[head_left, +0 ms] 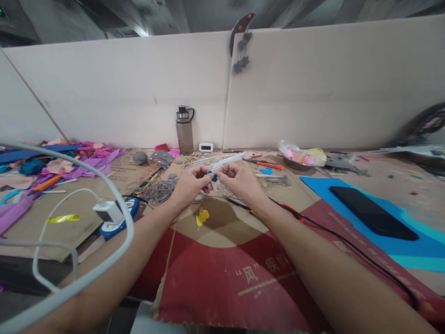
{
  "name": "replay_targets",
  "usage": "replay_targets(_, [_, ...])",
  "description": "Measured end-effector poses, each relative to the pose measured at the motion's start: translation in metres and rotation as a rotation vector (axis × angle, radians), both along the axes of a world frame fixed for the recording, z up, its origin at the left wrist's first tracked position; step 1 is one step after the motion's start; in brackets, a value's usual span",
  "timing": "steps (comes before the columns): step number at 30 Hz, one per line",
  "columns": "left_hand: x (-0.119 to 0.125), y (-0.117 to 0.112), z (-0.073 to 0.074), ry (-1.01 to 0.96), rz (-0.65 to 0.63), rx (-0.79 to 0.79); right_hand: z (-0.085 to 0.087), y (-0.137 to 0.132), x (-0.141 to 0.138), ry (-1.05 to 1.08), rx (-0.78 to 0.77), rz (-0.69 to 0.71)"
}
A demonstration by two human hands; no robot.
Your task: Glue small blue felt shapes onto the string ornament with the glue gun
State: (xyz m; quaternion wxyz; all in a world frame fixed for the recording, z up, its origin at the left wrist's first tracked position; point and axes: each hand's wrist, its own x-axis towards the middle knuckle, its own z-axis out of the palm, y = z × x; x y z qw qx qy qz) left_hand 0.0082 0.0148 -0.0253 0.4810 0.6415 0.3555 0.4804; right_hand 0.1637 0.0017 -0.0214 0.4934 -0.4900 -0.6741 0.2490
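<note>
Pinched nearly closed, left hand (194, 182) and right hand (240, 182) meet fingertip to fingertip on small blue piece (214, 176), held above cardboard (205, 292). I count two hands, one blue piece, one yellow scrap (202, 217) on cardboard below, one bottle (184, 133) behind, one phone (373, 213) on blue sheet (317, 186) at right, one charger (108, 212) at left. Fingers cover most of blue piece; I can't make out its shape. White cable (130, 222) cut off at left edge. Cord pile (160, 191) too tangled for me to count strands.
</note>
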Motion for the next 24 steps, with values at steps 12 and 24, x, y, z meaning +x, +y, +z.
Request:
replay_targets(12, [-0.0034, 0.0063, 0.0011, -0.111, -0.223, -0.219, 0.0028, 0.0021, 0.0042, 0.164, -0.141, 0.079])
replay_targets(24, [-0.0022, 0.0032, 0.0008, -0.007, -0.14, -0.127, 0.0021, 0.0003, 0.0033, -0.008, -0.015, 0.031])
